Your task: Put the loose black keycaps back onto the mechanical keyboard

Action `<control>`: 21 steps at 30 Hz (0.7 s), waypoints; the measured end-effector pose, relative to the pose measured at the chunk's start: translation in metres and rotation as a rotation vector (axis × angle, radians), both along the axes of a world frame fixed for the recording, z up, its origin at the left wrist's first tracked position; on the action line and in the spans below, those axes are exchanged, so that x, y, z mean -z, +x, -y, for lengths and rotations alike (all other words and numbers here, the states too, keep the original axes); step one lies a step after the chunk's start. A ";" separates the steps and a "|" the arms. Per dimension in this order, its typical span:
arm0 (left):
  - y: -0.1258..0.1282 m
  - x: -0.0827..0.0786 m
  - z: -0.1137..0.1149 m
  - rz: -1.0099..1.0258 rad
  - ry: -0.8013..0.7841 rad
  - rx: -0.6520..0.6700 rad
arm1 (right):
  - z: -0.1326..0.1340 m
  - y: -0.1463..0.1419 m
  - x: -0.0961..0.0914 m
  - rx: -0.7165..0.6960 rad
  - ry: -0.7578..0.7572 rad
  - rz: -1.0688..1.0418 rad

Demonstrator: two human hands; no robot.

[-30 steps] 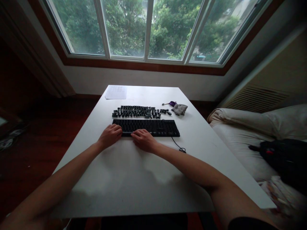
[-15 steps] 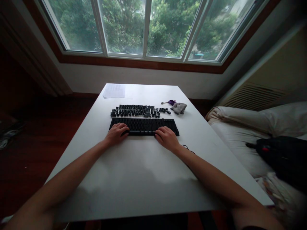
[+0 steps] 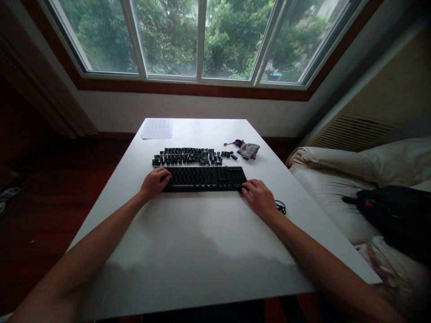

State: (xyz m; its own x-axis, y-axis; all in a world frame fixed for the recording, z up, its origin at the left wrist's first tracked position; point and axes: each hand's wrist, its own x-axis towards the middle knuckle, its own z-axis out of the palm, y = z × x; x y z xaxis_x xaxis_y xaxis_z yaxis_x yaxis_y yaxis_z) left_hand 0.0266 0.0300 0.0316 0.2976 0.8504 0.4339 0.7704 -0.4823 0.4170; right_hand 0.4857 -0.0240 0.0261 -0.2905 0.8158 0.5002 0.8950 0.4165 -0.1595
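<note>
A black keyboard (image 3: 205,179) lies flat on the white table (image 3: 188,233), its main key area looking bare of caps. My left hand (image 3: 155,182) is at its left end, thumb at the near edge and fingers curled over the top. At the opposite end, my right hand (image 3: 258,195) grips the lower right corner, with the fingertips on the edge. Just beyond the keyboard are rows of loose black keycaps (image 3: 183,157). Some of the fingers' undersides are hidden.
A grey cloth (image 3: 248,151) and a purple-handled brush (image 3: 238,143) lie at the far right. Paper sheets (image 3: 156,128) sit at the far left. A coiled black cable (image 3: 280,207) rests beside my right wrist. A bed (image 3: 323,197) with a black bag (image 3: 393,217) stands to the right.
My hands have moved apart from the keyboard's front edge to its two ends: the left hand leftward, the right hand rightward. The view has shifted slightly.
</note>
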 end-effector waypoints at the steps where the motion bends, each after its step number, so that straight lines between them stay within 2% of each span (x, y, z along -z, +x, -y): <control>1: -0.004 0.002 -0.002 -0.001 0.008 -0.019 | 0.003 0.003 0.001 0.020 -0.009 0.005; 7: -0.020 0.015 -0.006 0.055 0.056 -0.169 | 0.017 0.003 0.012 0.024 -0.022 0.027; 12: -0.019 0.016 -0.002 0.035 0.057 -0.167 | 0.017 -0.003 0.013 0.056 0.015 0.023; 21: -0.020 0.014 -0.001 0.040 0.056 -0.208 | 0.014 -0.007 0.015 -0.043 0.053 0.041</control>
State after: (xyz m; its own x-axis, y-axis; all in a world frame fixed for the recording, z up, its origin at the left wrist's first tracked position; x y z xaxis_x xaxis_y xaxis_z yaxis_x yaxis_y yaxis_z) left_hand 0.0063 0.0307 0.0174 0.0996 0.8657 0.4905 0.8391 -0.3380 0.4262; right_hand 0.4790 -0.0379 0.0110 -0.3456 0.7750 0.5291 0.8817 0.4612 -0.0998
